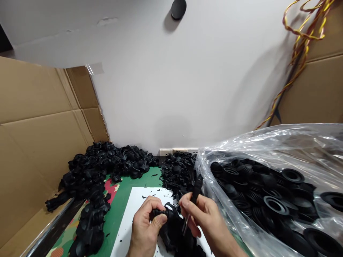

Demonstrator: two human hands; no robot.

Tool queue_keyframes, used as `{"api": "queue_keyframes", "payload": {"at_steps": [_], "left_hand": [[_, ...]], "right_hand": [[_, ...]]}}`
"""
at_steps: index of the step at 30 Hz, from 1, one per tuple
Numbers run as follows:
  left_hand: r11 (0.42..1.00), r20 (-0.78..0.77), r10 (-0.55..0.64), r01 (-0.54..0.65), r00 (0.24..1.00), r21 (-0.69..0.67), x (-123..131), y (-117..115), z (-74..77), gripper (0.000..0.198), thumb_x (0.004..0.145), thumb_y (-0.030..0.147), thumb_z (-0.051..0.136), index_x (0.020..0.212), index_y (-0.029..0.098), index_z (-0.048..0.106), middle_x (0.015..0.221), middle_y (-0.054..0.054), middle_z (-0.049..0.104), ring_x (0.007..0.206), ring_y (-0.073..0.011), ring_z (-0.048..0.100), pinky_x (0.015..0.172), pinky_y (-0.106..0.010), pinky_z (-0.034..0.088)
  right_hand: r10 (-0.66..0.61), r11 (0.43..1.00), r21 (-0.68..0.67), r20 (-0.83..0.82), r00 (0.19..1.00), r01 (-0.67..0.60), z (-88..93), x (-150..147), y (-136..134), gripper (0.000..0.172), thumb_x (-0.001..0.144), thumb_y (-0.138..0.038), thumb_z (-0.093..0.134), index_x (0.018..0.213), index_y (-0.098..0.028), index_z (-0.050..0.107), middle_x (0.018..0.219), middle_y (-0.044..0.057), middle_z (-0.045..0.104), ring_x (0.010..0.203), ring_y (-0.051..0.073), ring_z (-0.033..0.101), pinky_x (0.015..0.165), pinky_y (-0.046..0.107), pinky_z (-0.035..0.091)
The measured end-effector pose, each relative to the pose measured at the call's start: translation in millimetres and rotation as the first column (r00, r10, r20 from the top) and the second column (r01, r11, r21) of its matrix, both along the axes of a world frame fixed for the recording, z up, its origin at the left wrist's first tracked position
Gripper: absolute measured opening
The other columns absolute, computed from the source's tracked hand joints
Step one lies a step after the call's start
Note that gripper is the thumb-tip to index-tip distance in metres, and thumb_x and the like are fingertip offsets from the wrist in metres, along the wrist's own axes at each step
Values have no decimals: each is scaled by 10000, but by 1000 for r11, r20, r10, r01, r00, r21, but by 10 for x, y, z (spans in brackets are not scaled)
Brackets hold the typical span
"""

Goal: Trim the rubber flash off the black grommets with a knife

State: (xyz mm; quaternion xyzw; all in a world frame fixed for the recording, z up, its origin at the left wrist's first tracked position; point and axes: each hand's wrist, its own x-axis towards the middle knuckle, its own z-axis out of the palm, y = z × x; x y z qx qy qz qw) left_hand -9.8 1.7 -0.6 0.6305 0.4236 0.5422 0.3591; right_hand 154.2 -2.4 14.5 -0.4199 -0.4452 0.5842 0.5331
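Observation:
My left hand (148, 225) pinches a black rubber piece (160, 212) between thumb and forefinger. Most of that piece is covered by my fingers. My right hand (201, 217), closed, grips a thin tool with a black handle (197, 188) and a narrow metal end pointing down. What kind of tool it is, I cannot tell. Between and below both hands lies a heap of black rubber parts (171, 235); it rests on a white sheet (128, 217) dotted with black scraps. The metal end is close to this heap, though contact cannot be made out.
Black ribbed rubber parts (118, 160) pile up at the back left, trailing forward along the green mat (115, 210). Small black scraps (178, 169) are heaped at the back middle. On the right, a clear plastic bag (222, 210) holds black rubber bellows (268, 192). Cardboard (40, 125) borders the left.

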Motion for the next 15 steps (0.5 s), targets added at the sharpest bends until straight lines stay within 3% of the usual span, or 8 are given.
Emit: {"api": "queue_keyframes", "payload": {"at_steps": [5, 15], "left_hand": [[1000, 15, -14, 13, 1000, 16, -8, 18, -9, 103, 729, 288, 664, 701, 197, 627, 713, -15, 552, 694, -194, 515, 640, -272, 411], [997, -66, -15, 20, 998, 76, 15, -33, 50, 32, 742, 189, 625, 718, 210, 625, 735, -17, 568, 723, -199, 535, 661, -272, 417]], "right_hand": [[86, 995, -50, 130, 988, -81, -17, -88, -30, 263, 734, -385, 612, 615, -157, 556, 485, -55, 504, 327, 37, 345, 316, 165, 204], [65, 997, 21, 190, 980, -70, -82, -130, -5, 222, 745, -302, 576, 569, -168, 578, 451, -58, 478, 348, 52, 351, 322, 167, 237]]}}
